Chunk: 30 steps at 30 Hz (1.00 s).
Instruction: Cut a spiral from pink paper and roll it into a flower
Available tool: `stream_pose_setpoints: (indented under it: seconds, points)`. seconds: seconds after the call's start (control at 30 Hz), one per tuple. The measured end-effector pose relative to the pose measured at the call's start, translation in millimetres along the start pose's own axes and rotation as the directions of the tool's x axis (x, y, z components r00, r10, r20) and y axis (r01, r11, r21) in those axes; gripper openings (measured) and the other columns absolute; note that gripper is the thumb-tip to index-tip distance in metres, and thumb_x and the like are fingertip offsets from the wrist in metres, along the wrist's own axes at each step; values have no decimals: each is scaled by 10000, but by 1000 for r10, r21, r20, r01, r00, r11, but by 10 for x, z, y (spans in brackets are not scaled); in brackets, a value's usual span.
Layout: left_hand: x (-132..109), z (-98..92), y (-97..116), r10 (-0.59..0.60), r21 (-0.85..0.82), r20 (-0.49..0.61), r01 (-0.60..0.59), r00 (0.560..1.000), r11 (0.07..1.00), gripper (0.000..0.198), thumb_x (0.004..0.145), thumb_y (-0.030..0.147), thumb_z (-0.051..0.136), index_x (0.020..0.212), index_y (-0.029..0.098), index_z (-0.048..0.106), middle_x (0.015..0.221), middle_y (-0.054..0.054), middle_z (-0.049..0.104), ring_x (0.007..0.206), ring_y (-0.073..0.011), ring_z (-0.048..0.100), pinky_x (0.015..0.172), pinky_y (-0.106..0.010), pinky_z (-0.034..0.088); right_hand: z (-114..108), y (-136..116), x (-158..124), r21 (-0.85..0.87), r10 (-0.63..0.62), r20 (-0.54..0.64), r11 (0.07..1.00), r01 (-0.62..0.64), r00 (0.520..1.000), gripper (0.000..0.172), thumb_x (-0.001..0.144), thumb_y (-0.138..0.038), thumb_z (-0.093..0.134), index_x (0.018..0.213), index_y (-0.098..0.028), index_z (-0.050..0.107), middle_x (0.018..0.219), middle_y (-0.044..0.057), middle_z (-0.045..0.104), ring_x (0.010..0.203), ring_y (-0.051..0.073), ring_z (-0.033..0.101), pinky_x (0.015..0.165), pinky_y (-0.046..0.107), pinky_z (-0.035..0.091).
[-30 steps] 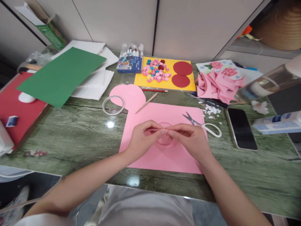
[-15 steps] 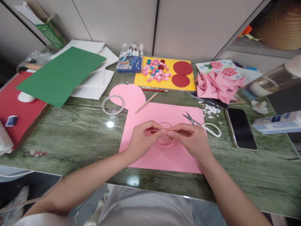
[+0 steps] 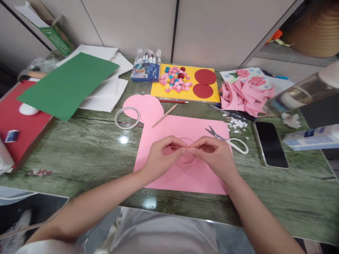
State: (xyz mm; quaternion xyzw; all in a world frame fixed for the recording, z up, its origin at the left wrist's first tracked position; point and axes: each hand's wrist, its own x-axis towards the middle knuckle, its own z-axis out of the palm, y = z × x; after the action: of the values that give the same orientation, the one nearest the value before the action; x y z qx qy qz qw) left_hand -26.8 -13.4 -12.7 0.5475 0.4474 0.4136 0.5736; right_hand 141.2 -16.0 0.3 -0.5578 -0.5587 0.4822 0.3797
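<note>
My left hand (image 3: 165, 155) and my right hand (image 3: 213, 155) meet fingertip to fingertip over a pink sheet of paper (image 3: 172, 180). Both are closed in a pinch on a thin pink piece of paper (image 3: 174, 147), seen edge-on and mostly covered by the fingers. Beneath them a round outline (image 3: 186, 160) shows on the sheet. Scissors (image 3: 238, 145) with white handles lie slightly spread at the sheet's right edge, just beyond my right hand. A wooden pencil-like stick (image 3: 165, 115) rests across the sheet's top left corner.
Pink paper circles (image 3: 148, 106) and a tape roll (image 3: 116, 119) lie to the left. Behind are pompoms (image 3: 176, 79) on yellow card (image 3: 172, 96) and a marker box (image 3: 145, 72). Rightward are pink scraps (image 3: 243, 95), a phone (image 3: 271, 144) and a bottle (image 3: 296, 93). Green card (image 3: 69, 84) lies far left.
The fingertips have shifted slightly, and the thin pink piece shows a little less between them. Everything on the table lies as before.
</note>
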Motion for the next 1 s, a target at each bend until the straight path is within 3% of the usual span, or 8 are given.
stream_pose_setpoints:
  seconds: [0.33, 1.0]
  points:
    - [-32, -17, 16, 66, 64, 72, -71, 995, 995, 104, 774, 206, 587, 840, 170, 659, 831, -34, 677, 790, -123, 595, 740, -244, 446, 1, -5, 9, 5, -29, 20, 1000, 29, 999, 107, 637, -181, 721, 615, -180, 616, 595, -8, 632, 567, 116, 545, 533, 244, 432]
    - [-24, -39, 9, 118, 2, 237, -122, 964, 993, 166, 737, 137, 546, 880, 166, 626, 858, -47, 647, 802, -142, 568, 742, -272, 445, -31, -15, -1, -18, -8, 106, 1000, 10, 994, 238, 614, -285, 759, 585, -184, 545, 571, -27, 565, 556, 108, 499, 540, 244, 397]
